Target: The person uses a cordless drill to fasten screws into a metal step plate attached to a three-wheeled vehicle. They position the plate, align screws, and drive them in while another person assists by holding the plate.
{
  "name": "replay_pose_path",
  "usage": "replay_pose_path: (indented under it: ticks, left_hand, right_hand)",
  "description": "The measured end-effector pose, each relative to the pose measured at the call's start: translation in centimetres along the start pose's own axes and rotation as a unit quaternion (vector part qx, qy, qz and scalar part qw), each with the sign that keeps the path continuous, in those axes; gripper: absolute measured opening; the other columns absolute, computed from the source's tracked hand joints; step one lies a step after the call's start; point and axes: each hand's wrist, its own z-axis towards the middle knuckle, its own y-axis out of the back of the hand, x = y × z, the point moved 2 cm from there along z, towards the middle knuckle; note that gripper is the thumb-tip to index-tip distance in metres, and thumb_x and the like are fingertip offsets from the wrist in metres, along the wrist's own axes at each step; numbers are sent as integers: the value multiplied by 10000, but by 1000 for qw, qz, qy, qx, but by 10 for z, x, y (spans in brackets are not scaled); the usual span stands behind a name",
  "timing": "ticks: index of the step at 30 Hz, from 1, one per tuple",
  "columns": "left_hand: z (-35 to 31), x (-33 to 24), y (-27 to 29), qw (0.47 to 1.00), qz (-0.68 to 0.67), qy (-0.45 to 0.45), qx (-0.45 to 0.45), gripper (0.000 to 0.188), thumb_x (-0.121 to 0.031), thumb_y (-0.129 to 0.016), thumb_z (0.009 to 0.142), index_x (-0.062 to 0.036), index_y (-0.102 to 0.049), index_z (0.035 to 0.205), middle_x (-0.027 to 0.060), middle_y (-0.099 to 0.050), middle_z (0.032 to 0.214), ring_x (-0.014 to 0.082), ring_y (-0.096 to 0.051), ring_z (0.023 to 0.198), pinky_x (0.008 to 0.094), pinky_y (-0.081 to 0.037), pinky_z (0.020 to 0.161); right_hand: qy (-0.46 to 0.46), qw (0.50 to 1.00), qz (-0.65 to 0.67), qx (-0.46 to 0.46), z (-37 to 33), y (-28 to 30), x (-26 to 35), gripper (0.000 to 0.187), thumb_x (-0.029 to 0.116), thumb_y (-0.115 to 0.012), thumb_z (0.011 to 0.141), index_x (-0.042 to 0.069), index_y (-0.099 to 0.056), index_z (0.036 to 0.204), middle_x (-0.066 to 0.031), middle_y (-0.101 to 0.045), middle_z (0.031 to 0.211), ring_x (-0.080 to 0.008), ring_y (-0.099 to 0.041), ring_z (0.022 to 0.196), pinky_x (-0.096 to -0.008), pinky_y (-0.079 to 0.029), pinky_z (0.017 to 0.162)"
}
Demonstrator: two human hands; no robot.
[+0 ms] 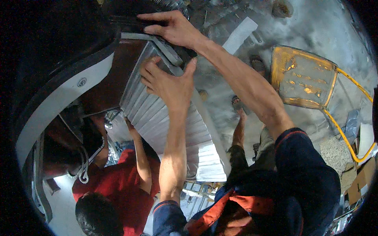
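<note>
A grey ribbed panel [153, 114], which looks like a door with a pleated lining, stands in front of me with a light frame strip [167, 51] along its top corner. My left hand [167, 82] spans the panel's edge just below that corner, fingers curled on the ribbed side and thumb on the outer side. Above it, my right hand [175, 29] lies over the corner, index finger and thumb stretched left and apart against a dark edge. Its other fingers are mostly hidden. Whether it presses on anything thin there is too dark to tell.
Left of the panel curves a dark body with a pale band [71, 90]. A person in a red shirt [126, 177] works at lower left, hands inside the opening. On the floor to the right are a worn yellow-framed chair [303, 76] and a white strip [240, 35]. Cardboard [360, 181] lies at lower right.
</note>
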Motion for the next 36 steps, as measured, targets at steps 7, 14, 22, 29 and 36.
replay_pose_path:
  ticks: [7, 14, 22, 29, 36]
  left_hand:
    - [-1, 8, 1, 997, -42, -57, -18, 806, -403, -899, 576, -48, -452, 1145, 168, -449, 1218, 404, -401, 1185, 563, -343, 921]
    - [-3, 14, -7, 998, -61, -13, -23, 641, -305, -804, 659, -31, -462, 1127, 180, -450, 1164, 415, -406, 1160, 556, -325, 944]
    - [-3, 11, -6, 998, -62, 17, 0, 629, -298, -787, 694, -10, -449, 1140, 217, -422, 1220, 428, -377, 1200, 582, -306, 977]
    - [-3, 11, 5, 998, -56, -23, -18, 676, -261, -777, 712, 28, -420, 1208, 252, -365, 1340, 455, -319, 1279, 623, -271, 1001]
    - [-4, 22, 1, 996, -83, 24, -27, 709, -288, -769, 718, 41, -449, 1257, 263, -391, 1376, 476, -321, 1314, 670, -250, 1044]
  right_hand:
    - [135, 987, 40, -84, -11, -1, 14, 415, 172, -717, 907, 103, -642, 1309, -41, -705, 1173, -97, -601, 1015, -268, -486, 914]
    - [106, 991, 39, -69, 3, -21, -3, 425, 203, -686, 925, 116, -622, 1337, -53, -718, 1136, -95, -591, 963, -288, -501, 881]
    - [114, 993, 6, 9, 0, -23, 10, 366, 203, -659, 952, 79, -642, 1296, -37, -699, 1159, -102, -583, 1039, -284, -471, 938]
    - [4, 999, -48, -24, 25, 0, 18, 398, 244, -636, 938, 36, -628, 1276, -75, -675, 1203, -194, -600, 1086, -341, -459, 979]
    - [-82, 897, -425, -96, 75, 14, -36, 477, 182, -656, 871, -21, -572, 1294, -155, -678, 1132, -280, -643, 1007, -394, -491, 918]
